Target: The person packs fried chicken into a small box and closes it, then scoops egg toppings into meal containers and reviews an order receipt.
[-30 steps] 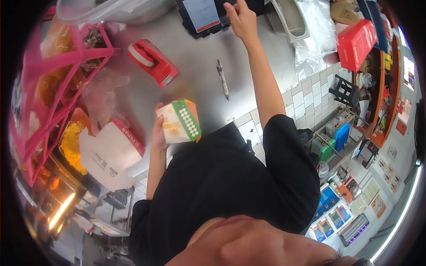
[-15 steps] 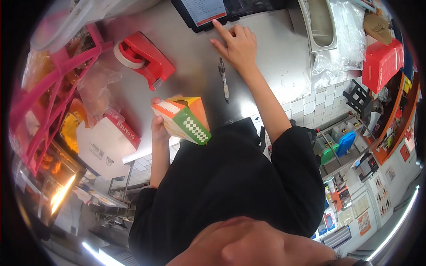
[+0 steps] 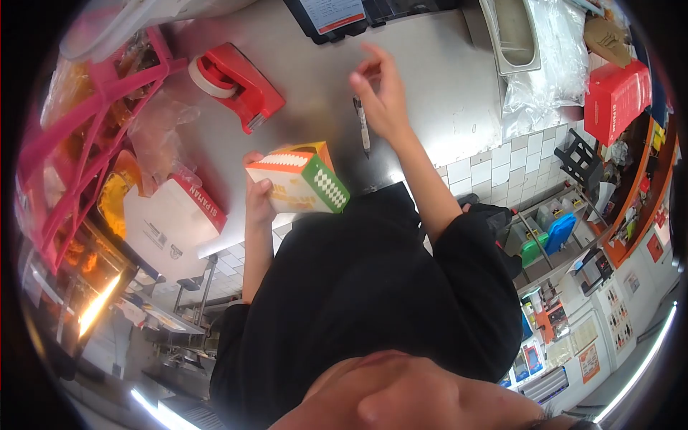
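Note:
My left hand (image 3: 259,193) grips a small white, orange and green carton (image 3: 301,183) by its left side, with the thumb on its near face. The carton is tilted, and its yellow-orange far side shows at the top. My right hand (image 3: 378,89) is raised over the steel counter (image 3: 444,79), fingers apart and holding nothing. Just beside it a pen (image 3: 364,132) lies on the counter, its upper end close to the thumb. A tablet (image 3: 333,16) in a black frame stands beyond the hand. Left of the pen is a red tape dispenser (image 3: 247,93) with a white roll.
A pink frame (image 3: 107,86) and a white-and-red box (image 3: 172,222) stand on the left. A bright warming case (image 3: 97,308) glows at lower left. On the right are a steel pan (image 3: 517,36), clear plastic bags (image 3: 548,86) and a red box (image 3: 616,104).
My right hand, which was pointing at the tablet's lower edge, has drawn back toward the pen. My left hand has turned the carton and moved it slightly up and right.

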### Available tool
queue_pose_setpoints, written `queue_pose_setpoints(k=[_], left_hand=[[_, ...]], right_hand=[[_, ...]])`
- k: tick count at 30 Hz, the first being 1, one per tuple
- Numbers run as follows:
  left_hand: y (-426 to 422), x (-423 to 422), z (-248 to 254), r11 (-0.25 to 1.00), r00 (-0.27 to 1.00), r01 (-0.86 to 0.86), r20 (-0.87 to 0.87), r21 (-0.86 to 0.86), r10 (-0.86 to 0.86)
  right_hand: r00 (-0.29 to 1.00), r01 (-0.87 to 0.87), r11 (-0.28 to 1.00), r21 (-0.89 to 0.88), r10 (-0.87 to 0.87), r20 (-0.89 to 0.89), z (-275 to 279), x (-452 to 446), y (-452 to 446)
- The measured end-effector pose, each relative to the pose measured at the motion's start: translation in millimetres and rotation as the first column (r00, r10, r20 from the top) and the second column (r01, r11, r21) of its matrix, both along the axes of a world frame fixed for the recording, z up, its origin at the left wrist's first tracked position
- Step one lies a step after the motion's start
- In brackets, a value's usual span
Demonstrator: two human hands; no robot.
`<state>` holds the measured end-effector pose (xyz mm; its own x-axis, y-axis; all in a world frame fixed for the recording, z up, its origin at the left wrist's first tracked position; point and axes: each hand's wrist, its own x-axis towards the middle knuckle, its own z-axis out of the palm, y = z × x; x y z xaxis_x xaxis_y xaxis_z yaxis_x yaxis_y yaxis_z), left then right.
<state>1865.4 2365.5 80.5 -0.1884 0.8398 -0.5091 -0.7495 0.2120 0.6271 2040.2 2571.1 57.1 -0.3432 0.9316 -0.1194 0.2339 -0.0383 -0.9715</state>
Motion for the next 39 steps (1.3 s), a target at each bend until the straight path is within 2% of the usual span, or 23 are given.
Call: queue_pose_setpoints(k=[3,6,10,15,18,21,25,31,33,35,36,37,39], left_hand=[[3,-1,0,0.998,0.998,-0.024,-0.054,-0.063,0.021],[4,-2,-1,0.995,0.998,-0.022,-0.063,-0.095,0.016],[5,-2,-1,0.995,0.998,0.003,-0.055,-0.103,-0.009],[4,2,0,0.990,0.991,0.028,-0.126,-0.135,-0.046],[7,7,6,0.992,0.970,0.037,-0.234,-0.117,-0.064],[10,16,12,0.992,0.948,0.062,-0.304,-0.109,-0.092],[17,17,22,0.978,0.940,0.131,-0.294,-0.163,-0.175],[15,20,17,0.972,0.927,0.082,-0.341,-0.222,-0.157],[14,20,12,0.969,0.935,0.076,-0.321,-0.233,-0.150],[8,20,7,0.976,0.958,0.062,-0.262,-0.210,-0.118],[4,21,3,0.982,0.973,0.050,-0.212,-0.181,-0.088],[0,22,2,0.987,0.985,0.036,-0.161,-0.155,-0.061],[-4,27,3,0.992,0.999,0.004,0.033,-0.127,0.000]], right_hand=[[0.944,-0.308,0.915,-0.262,0.258,-0.207,35,13,-33],[0.909,-0.402,0.868,-0.290,0.340,-0.243,46,17,-65],[0.902,-0.420,0.845,-0.332,0.346,-0.259,45,16,-88],[0.890,-0.446,0.821,-0.355,0.367,-0.270,48,12,-88],[0.911,-0.390,0.865,-0.314,0.313,-0.270,48,7,-90],[0.958,-0.255,0.907,-0.336,0.190,-0.213,41,0,-102],[0.951,-0.286,0.891,-0.352,0.221,-0.214,34,1,-99],[0.923,-0.337,0.878,-0.339,0.238,-0.302,26,-5,-96],[0.890,-0.415,0.826,-0.382,0.281,-0.359,27,-5,-91],[0.798,-0.472,0.643,-0.603,0.021,-0.602,22,-6,-95],[0.729,-0.521,0.524,-0.674,-0.138,-0.671,20,-6,-96],[0.731,-0.540,0.501,-0.677,-0.119,-0.671,15,-4,-92],[0.763,-0.577,0.623,-0.528,0.181,-0.621,8,4,-70]])
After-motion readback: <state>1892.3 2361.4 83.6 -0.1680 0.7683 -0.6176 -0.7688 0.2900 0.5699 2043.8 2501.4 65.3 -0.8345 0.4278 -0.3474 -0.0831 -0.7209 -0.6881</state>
